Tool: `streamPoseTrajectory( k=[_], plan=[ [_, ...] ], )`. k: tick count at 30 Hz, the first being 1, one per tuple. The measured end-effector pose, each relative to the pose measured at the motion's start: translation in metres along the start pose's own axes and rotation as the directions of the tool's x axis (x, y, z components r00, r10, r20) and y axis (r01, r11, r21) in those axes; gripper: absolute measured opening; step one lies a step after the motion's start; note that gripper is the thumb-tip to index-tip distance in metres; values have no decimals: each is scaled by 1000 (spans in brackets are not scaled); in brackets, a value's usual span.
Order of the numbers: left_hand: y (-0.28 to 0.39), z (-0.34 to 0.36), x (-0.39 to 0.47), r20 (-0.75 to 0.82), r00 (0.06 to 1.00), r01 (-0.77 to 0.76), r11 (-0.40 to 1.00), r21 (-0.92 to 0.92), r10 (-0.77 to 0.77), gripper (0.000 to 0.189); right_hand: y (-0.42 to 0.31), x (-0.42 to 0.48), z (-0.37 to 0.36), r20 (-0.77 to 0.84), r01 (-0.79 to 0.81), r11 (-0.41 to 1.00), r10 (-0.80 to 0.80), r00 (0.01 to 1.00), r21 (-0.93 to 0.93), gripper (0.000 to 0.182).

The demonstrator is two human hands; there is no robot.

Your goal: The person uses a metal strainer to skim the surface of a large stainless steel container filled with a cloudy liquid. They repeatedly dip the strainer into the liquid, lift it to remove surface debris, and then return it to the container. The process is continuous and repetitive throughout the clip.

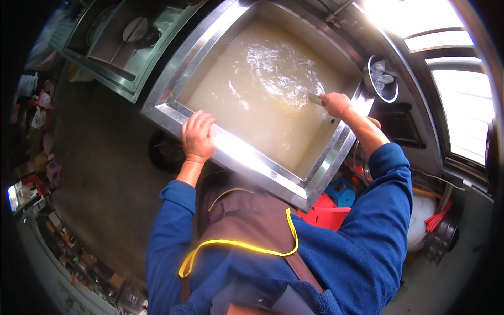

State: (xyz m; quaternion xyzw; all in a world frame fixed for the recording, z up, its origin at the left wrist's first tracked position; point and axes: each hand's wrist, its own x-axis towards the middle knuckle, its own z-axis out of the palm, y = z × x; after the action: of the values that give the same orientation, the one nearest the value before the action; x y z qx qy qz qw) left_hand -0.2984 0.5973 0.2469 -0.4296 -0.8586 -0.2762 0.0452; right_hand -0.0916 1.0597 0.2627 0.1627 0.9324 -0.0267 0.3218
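Observation:
Before me is a square stainless steel sink (252, 147) holding cloudy, pale yellowish liquid (236, 102). Ripples and glare cover the liquid's far half. My left hand (198, 136) rests on the near left part of the metal rim, fingers lying over it. Over the right side of the basin, my right hand (338, 105) is closed around the handle of a tool (315, 99). The tool slants down into the liquid, and its lower end is hidden there. A small dark hole (332, 121) shows in the basin wall below my right hand.
A second steel sink (118, 59) stands at the upper left. A metal bowl (381, 78) with clear, shiny contents sits beyond the right corner. Red (325, 212) and blue plastic items (341, 193) lie low at the right. Windows (460, 102) line the right wall.

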Motion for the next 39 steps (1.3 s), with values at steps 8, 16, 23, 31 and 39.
streamPoseTrajectory(
  k=[8, 16, 23, 31, 39],
  plan=[
    [-4, 1, -2, -8, 1000, -3, 1000, 8, 3, 18, -57, -22, -2, 442, -173, 840, -86, 893, 514, 18],
    [-2, 0, -1, -5, 1000, 5, 1000, 2, -5, 16, -53, -46, -11, 430, -218, 570, -268, 862, 792, 32],
    [-4, 2, -2, -14, 1000, -10, 1000, 11, 10, 17, -60, -71, -25, 393, -314, 275, -307, 867, 909, 59],
    [-7, 5, -4, -19, 1000, -7, 1000, 1, 7, 18, -51, -88, -35, 234, -202, 240, -115, 965, 950, 62],
    [-2, 4, 1, -16, 1000, -15, 1000, -15, 15, 19, 9, -52, -20, -662, 135, 971, 31, 749, 199, 59]
  ],
)
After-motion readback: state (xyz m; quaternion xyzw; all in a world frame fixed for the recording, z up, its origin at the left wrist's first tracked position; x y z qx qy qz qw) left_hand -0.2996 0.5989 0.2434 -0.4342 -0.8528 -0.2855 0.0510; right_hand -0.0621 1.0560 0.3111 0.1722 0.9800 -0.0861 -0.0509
